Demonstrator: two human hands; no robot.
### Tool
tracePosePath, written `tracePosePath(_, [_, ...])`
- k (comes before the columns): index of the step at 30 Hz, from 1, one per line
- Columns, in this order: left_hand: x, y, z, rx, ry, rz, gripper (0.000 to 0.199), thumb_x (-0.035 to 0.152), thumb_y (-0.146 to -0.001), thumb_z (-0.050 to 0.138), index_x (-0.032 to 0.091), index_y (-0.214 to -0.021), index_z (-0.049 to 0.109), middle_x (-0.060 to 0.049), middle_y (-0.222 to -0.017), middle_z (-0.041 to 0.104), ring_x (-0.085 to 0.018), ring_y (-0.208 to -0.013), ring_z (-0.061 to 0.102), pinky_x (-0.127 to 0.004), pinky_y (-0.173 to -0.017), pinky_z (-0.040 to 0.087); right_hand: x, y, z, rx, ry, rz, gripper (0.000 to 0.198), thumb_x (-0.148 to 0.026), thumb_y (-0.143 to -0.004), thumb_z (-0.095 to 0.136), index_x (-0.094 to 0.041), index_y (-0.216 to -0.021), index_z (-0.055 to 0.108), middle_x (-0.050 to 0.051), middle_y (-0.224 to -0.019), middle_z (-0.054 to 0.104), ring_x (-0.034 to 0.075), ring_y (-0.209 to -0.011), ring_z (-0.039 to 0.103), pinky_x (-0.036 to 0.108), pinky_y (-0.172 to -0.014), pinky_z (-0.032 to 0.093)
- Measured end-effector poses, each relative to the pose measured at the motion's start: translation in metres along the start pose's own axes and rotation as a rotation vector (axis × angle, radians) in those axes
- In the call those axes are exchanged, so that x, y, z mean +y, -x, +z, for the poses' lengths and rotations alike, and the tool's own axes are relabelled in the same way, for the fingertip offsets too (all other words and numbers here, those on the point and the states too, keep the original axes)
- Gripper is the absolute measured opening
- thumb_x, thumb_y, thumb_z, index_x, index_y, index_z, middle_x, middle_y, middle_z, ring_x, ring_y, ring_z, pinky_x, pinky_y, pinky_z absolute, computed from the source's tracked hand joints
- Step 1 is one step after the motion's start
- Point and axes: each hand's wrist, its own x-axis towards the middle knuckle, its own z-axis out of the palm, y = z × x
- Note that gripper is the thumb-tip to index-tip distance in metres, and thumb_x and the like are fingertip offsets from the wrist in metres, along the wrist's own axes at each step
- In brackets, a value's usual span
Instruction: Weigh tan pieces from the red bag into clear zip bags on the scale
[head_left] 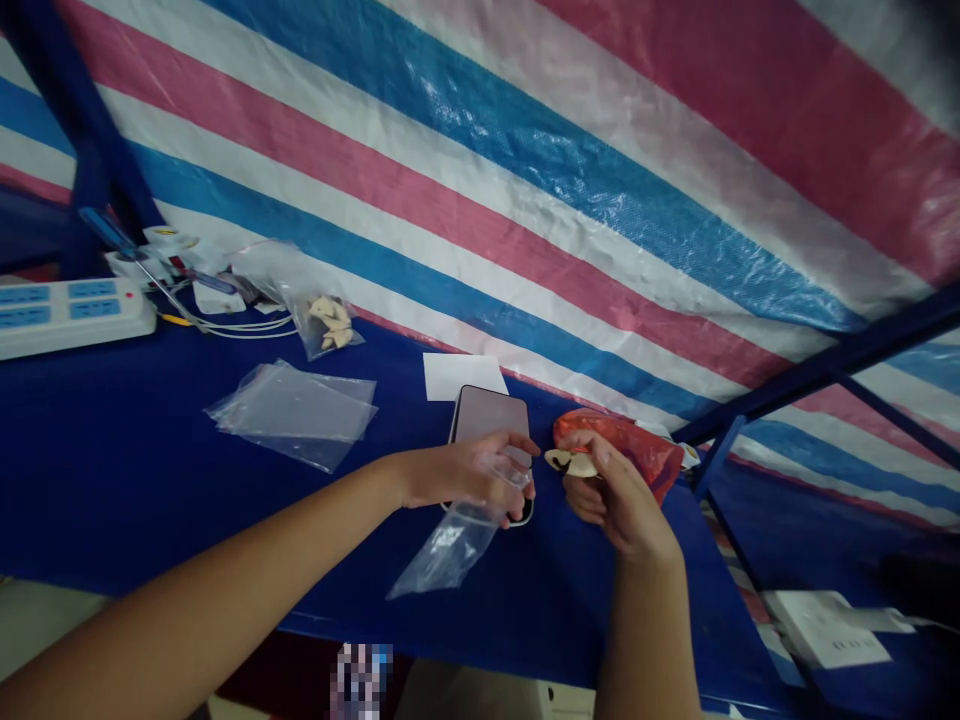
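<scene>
My left hand is closed on a clear plastic bag, which hangs down toward the table's front edge. In my right hand is a small pale, wood-coloured piece with a dark mark, pinched between thumb and fingers; its exact kind is unclear. The two hands are a short gap apart. Behind and beneath the left hand lies a phone-like flat device with a pale face, partly covered by that hand. A red plastic bag rests just behind my right hand.
Flat clear bags lie left of centre on the blue table. Beyond them stands a clear bag holding similar pale pieces. A power strip and cables occupy the left. White paper sits near the striped sheet.
</scene>
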Motion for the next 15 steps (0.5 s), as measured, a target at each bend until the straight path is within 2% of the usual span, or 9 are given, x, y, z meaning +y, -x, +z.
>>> tracePosePath(3, [-0.003,0.0,0.012,-0.019,-0.104,0.05,0.071,0.024,-0.069,0.085,0.029,-0.128,0.047,-0.002,-0.106,0.062,-0.018,-0.093,0.064,-0.037,-0.085,0.052,0.001,-0.005,0.016,-0.005,0.067,-0.031,0.04,-0.058,-0.094,0.056,-0.02,-0.102,0.064,-0.008,-0.052,0.037,0.006,-0.04,0.02,0.019,-0.038,0.014])
tracePosePath(5, [-0.004,0.0,0.019,-0.032,-0.14,0.082,0.072,0.024,-0.071,0.083,0.029,-0.133,0.046,-0.002,-0.106,0.061,-0.017,-0.094,0.064,-0.036,-0.085,0.051,0.002,-0.007,0.024,0.024,0.132,-0.042,0.041,-0.058,-0.095,0.055,-0.019,-0.101,0.065,-0.007,-0.051,0.041,0.006,-0.038,0.027,0.02,-0.038,0.019])
tracePosePath(8, [-0.003,0.0,0.025,-0.037,-0.14,0.087,0.084,0.023,-0.071,0.082,0.033,-0.143,0.039,-0.002,-0.11,0.059,-0.017,-0.095,0.064,-0.036,-0.086,0.05,0.002,-0.009,0.027,0.069,0.17,-0.035,0.043,-0.059,-0.096,0.053,-0.018,-0.103,0.065,-0.005,-0.048,0.049,0.008,-0.039,0.037,0.02,-0.038,0.024])
tracePosePath(10, [-0.004,-0.002,0.025,-0.013,-0.097,0.065,0.081,0.023,-0.07,0.083,0.031,-0.14,0.042,-0.003,-0.108,0.059,-0.018,-0.093,0.064,-0.038,-0.085,0.051,0.0,-0.01,0.024,0.106,0.118,-0.047,0.043,-0.058,-0.097,0.052,-0.018,-0.102,0.065,-0.005,-0.049,0.051,0.008,-0.037,0.035,0.019,-0.037,0.021])
tracePosePath(12, [-0.006,-0.005,0.022,0.018,-0.017,0.047,0.07,0.024,-0.069,0.084,0.027,-0.131,0.05,-0.004,-0.106,0.059,-0.018,-0.09,0.065,-0.04,-0.085,0.051,-0.002,-0.007,0.018,0.114,0.033,-0.083,0.041,-0.057,-0.098,0.05,-0.019,-0.096,0.065,-0.006,-0.046,0.046,0.006,-0.035,0.027,0.018,-0.036,0.018])
tracePosePath(13, [-0.006,-0.006,0.019,0.034,0.036,0.051,0.066,0.024,-0.069,0.084,0.025,-0.127,0.052,-0.004,-0.105,0.059,-0.018,-0.088,0.065,-0.041,-0.085,0.051,-0.003,-0.002,0.017,0.084,0.002,-0.106,0.041,-0.056,-0.099,0.047,-0.02,-0.093,0.064,-0.008,-0.044,0.042,0.006,-0.034,0.024,0.019,-0.036,0.017])
tracePosePath(15, [-0.005,-0.008,0.012,0.063,0.152,0.082,0.061,0.023,-0.069,0.084,0.024,-0.122,0.054,-0.004,-0.105,0.059,-0.018,-0.085,0.065,-0.042,-0.086,0.051,-0.001,0.014,0.02,-0.083,0.035,-0.17,0.047,-0.058,-0.102,0.039,-0.021,-0.089,0.064,-0.008,-0.043,0.039,0.007,-0.034,0.025,0.019,-0.036,0.02])
